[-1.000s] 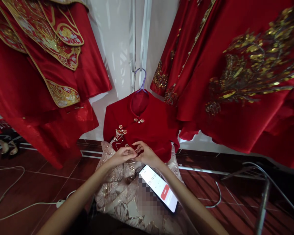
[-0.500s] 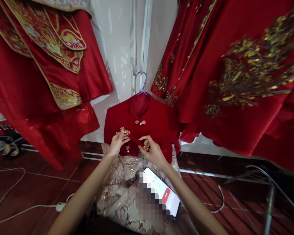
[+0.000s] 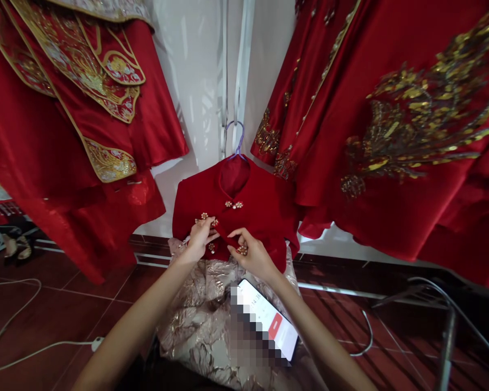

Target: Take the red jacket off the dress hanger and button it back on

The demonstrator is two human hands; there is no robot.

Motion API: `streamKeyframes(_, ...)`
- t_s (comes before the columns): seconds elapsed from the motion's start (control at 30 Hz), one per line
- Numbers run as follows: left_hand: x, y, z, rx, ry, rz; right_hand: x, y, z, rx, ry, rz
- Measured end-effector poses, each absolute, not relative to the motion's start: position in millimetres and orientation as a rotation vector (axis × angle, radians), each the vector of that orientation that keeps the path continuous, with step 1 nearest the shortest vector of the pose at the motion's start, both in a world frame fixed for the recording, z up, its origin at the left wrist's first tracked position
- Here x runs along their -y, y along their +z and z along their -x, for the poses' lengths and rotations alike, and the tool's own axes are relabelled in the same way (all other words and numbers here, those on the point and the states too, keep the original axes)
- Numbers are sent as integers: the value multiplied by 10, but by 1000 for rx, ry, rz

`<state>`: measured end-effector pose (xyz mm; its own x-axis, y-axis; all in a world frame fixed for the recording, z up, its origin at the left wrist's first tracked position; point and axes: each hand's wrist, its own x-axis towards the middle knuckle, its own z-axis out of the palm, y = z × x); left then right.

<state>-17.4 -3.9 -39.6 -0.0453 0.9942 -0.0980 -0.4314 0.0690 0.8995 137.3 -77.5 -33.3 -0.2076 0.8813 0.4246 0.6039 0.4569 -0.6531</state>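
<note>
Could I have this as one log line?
left hand: at beaded flower clasp; right hand: at lower beaded clasp; red velvet top: on purple hanger

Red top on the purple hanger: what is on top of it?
The red top carries a beaded fastener high up and more beading lower down. The left hand and right hand cover parts of its lower front; the cloth beneath them is hidden.
</note>
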Motion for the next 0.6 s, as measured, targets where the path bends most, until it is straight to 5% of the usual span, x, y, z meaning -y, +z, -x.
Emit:
streamKeyframes(0.3,88,-128,213,-819,1125,-769,768,-247,-1527,2011,537,1219)
streamKeyframes(0.6,-55,244,29,-1204,1165,-2057,874,-72,-1701,2293,870,1203)
